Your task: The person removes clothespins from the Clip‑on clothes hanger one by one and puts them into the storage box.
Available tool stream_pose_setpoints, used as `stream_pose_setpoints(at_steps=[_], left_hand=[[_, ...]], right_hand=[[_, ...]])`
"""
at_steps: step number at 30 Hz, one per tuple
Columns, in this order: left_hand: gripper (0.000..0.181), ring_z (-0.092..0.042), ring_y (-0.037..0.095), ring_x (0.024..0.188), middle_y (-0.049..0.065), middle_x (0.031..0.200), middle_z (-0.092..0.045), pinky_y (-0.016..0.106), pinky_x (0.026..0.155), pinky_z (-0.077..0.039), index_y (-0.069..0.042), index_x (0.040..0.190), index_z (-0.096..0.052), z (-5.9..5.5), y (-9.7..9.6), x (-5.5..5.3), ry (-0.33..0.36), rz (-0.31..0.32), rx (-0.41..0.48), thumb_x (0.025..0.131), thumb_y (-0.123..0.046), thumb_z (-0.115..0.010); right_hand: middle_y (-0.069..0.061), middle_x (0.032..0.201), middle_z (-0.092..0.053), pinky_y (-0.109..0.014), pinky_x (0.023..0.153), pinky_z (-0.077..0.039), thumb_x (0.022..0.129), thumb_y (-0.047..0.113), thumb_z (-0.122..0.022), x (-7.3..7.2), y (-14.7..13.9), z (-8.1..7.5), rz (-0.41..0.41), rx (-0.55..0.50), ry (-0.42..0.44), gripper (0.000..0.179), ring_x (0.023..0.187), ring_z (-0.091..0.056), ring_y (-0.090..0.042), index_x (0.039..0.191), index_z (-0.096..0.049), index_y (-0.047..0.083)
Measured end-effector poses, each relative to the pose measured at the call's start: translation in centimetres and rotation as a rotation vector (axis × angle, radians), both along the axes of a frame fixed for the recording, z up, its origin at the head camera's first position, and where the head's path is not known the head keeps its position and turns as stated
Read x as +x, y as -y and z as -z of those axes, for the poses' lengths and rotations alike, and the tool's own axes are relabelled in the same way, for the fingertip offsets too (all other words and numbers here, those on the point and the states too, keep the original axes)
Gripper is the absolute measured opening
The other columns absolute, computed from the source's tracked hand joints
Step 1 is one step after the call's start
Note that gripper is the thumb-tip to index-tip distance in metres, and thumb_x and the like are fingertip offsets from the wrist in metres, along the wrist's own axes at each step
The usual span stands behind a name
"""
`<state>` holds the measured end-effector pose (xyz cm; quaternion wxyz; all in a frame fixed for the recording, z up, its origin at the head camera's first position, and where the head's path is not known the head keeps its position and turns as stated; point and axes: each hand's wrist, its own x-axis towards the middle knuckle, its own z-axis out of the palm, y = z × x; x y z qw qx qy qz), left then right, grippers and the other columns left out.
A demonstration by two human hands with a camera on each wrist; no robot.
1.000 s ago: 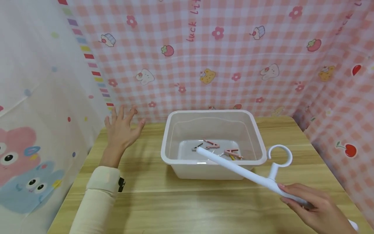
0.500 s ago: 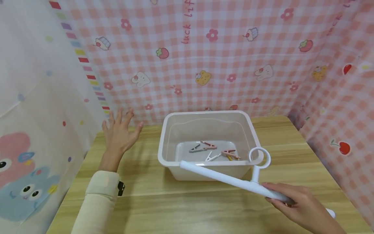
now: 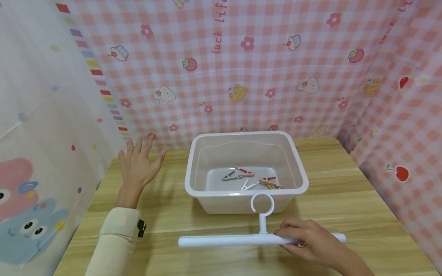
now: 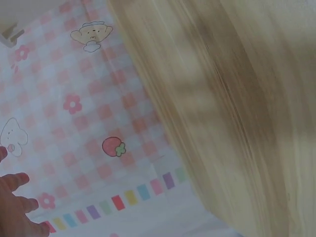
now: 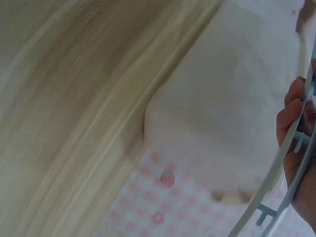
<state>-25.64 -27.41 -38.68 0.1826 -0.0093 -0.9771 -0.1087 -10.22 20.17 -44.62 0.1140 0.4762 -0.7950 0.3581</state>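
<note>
My right hand [image 3: 310, 243] grips a white plastic clothes hanger [image 3: 224, 240] just right of its stem. The hanger lies level across the view in front of the basin, its ring-shaped hook [image 3: 262, 203] pointing up and overlapping the basin's front wall. In the right wrist view the hanger's hollow, ribbed underside [image 5: 276, 197] shows, with my curled fingers [image 5: 292, 111] at it. My left hand [image 3: 138, 166] has its fingers spread at the table's back left, holding nothing; its fingertips [image 4: 22, 178] show at the left wrist view's edge.
A whitish plastic basin [image 3: 224, 205] stands mid-table. On its floor lie several clothespins: a grey one [image 3: 231, 177], pink ones [image 3: 246, 172], a white one [image 3: 249, 186] and a yellow one. Checked curtains [image 3: 207, 88] close off the wooden table [image 3: 162, 214] behind and at the sides.
My right hand has brought the hanger left and toward me, turning it from slanted to level, away from over the basin. The left hand stays spread at the left.
</note>
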Motion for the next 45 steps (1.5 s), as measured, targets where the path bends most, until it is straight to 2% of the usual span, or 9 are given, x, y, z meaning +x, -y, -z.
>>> stream_pose_setpoints(at_steps=[5,8,14,19,24,30,37,45], left_hand=[[0.072,-0.019,0.058,0.151,0.02,0.162,-0.036,0.08,0.113,-0.017,-0.024,0.159,-0.034,0.3,0.0,0.3,-0.008,0.008,0.015,0.1,-0.065,-0.037],[0.074,-0.02,0.057,0.15,0.02,0.162,-0.036,0.08,0.113,-0.017,-0.021,0.159,-0.034,0.3,-0.1,0.3,-0.011,0.008,0.013,0.1,-0.065,-0.037],[0.075,-0.022,0.056,0.15,0.022,0.162,-0.036,0.079,0.113,-0.019,-0.015,0.158,-0.035,0.5,0.0,0.3,-0.013,-0.005,-0.003,0.1,-0.063,-0.038],[0.074,-0.022,0.058,0.15,0.025,0.162,-0.035,0.079,0.113,-0.019,-0.014,0.157,-0.036,0.8,-0.1,0.1,-0.007,-0.006,-0.01,0.1,-0.061,-0.04],[0.073,-0.023,0.058,0.149,0.026,0.16,-0.037,0.078,0.114,-0.019,-0.017,0.158,-0.036,1.0,-0.2,0.0,-0.007,-0.006,-0.005,0.1,-0.061,-0.039],[0.072,-0.022,0.058,0.15,0.025,0.161,-0.036,0.078,0.115,-0.017,-0.018,0.158,-0.036,1.2,-0.3,0.1,0.002,-0.002,0.014,0.1,-0.061,-0.039],[0.071,-0.022,0.058,0.15,0.026,0.16,-0.037,0.078,0.114,-0.019,-0.017,0.158,-0.037,1.4,-0.4,0.4,0.015,0.004,0.027,0.101,-0.06,-0.04],[0.073,-0.02,0.058,0.15,0.026,0.162,-0.034,0.078,0.116,-0.016,-0.019,0.159,-0.034,1.4,-0.4,0.4,0.043,-0.001,0.025,0.101,-0.062,-0.036]], right_hand=[[0.01,0.099,-0.069,-0.001,0.067,-0.044,0.088,0.011,-0.079,-0.4,1.3,0.8,-0.062,0.016,-0.082,0.025,0.081,-0.059,0.005,0.111,-0.074,0.02],[0.01,0.097,-0.067,-0.001,0.071,-0.044,0.088,0.012,-0.079,-0.3,1.7,1.5,-0.082,0.031,-0.141,0.025,0.081,-0.059,0.005,0.111,-0.074,0.02],[0.011,0.096,-0.065,-0.001,0.073,-0.043,0.08,0.008,-0.082,0.3,2.0,3.3,-0.091,0.081,-0.127,0.035,0.082,-0.058,0.007,0.112,-0.074,0.021],[0.014,0.096,-0.065,-0.003,0.077,-0.043,0.08,0.013,-0.082,0.7,2.0,4.8,-0.058,0.127,-0.132,0.031,0.086,-0.057,0.006,0.108,-0.073,0.024],[0.012,0.098,-0.064,-0.005,0.08,-0.043,0.082,0.012,-0.081,0.8,1.9,6.0,-0.06,0.125,-0.078,0.029,0.09,-0.057,0.003,0.108,-0.074,0.024],[0.013,0.097,-0.062,-0.005,0.079,-0.044,0.084,0.011,-0.08,0.8,2.0,6.8,-0.068,0.126,0.013,0.024,0.09,-0.057,0.005,0.102,-0.074,0.024],[0.011,0.096,-0.064,-0.002,0.078,-0.041,0.086,0.012,-0.079,0.8,2.4,7.8,-0.081,0.138,0.03,0.02,0.087,-0.056,0.005,0.104,-0.076,0.022],[0.012,0.096,-0.066,-0.001,0.076,-0.041,0.091,0.016,-0.075,0.8,2.3,8.6,-0.079,0.165,0.103,0.015,0.088,-0.054,0.007,0.104,-0.076,0.024]])
